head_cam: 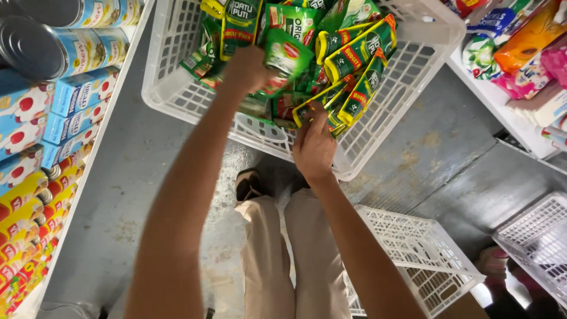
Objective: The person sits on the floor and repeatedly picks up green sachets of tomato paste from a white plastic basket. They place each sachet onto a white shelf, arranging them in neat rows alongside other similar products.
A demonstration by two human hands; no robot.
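A white plastic basket [177, 94] on the grey floor holds several green and yellow sachet packs [354, 56]. My left hand [247, 70] reaches into the basket and grips a green pouch [286, 56] among the packs. My right hand [314, 145] is at the basket's near edge, fingers closed on a fanned bunch of yellow-green sachets [348, 100]. Both forearms stretch down from the bottom of the view.
Shelves on the left carry cans [41, 50], blue cartons [77, 100] and red-yellow tins [29, 224]. A right shelf holds colourful packets [520, 47]. Two more white baskets [425, 254] [537, 236] sit on the floor. My legs and a shoe [248, 183] are below.
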